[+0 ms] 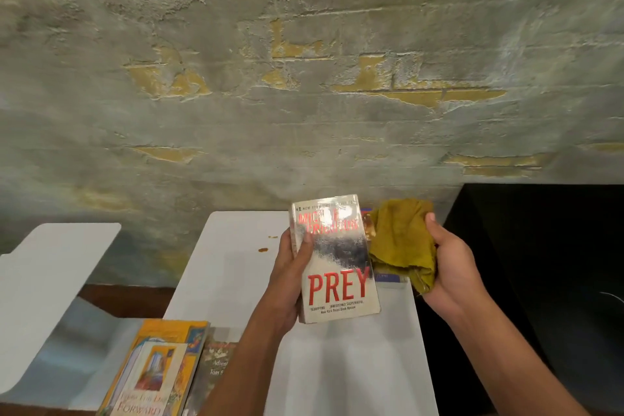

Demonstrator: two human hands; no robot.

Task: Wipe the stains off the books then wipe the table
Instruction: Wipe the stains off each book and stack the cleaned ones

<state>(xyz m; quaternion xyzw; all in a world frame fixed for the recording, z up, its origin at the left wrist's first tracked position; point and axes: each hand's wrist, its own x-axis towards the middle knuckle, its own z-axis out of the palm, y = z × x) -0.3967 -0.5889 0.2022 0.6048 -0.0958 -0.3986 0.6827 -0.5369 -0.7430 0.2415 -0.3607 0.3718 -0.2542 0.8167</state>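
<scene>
Paperback "Prey" [336, 260] is held above the white table [354, 365] by the left hand [292, 275], thumb on the silver cover and fingers wrapped behind its spine edge. At three o'clock from it, the right hand [449, 260] is clenched around a bunched mustard-yellow cloth [401, 240], just beside the book's right edge. To wipe well, I'd brace the book firmly, flatten a fold of cloth and rub with short strokes along the cover (glare hides any stain here). Brown spots [263, 249] lie on the table at nine o'clock; other books [158, 371] sit at seven.
</scene>
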